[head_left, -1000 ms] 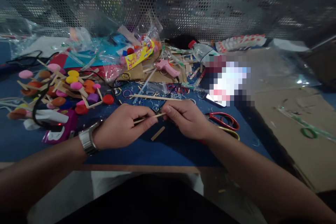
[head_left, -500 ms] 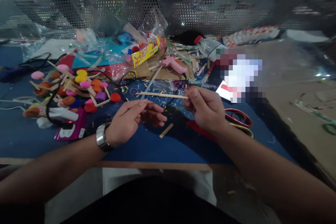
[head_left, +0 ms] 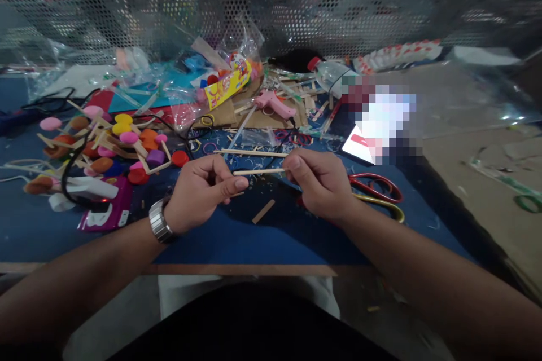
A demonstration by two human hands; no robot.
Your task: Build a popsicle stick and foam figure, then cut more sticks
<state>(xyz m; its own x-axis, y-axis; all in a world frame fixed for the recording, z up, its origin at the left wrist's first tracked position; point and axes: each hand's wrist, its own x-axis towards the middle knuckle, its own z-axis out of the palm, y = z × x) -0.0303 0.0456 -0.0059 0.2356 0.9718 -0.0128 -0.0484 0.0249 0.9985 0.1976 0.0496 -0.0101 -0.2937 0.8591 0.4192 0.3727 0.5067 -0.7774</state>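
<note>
My right hand (head_left: 317,183) is closed, pinching thin wooden sticks between thumb and fingers. One wooden stick (head_left: 254,152) points left from it. A second, shorter-looking stick (head_left: 260,171) runs below the first toward my left hand (head_left: 205,189), its tip close to the index finger. My left hand is closed, thumb against curled fingers, and a pale stick end (head_left: 238,194) pokes out under the thumb. Most of what that hand grips is hidden. On the blue table between the hands lies a flat wooden piece (head_left: 263,211). Scissors (head_left: 376,186) with red and yellow handles lie beside my right hand.
Colourful pieces joined with sticks (head_left: 122,141) are heaped at left, by a purple box (head_left: 108,203) with a cable. Behind are a pink glue gun (head_left: 275,104), a yellow-labelled bag (head_left: 228,82) and a plastic bottle (head_left: 330,76). A lit phone (head_left: 364,141) lies right; cardboard (head_left: 474,180) is beyond.
My left hand has gone from loosely spread fingers to a closed grip. A second stick now shows between the hands. The view has shifted slightly.
</note>
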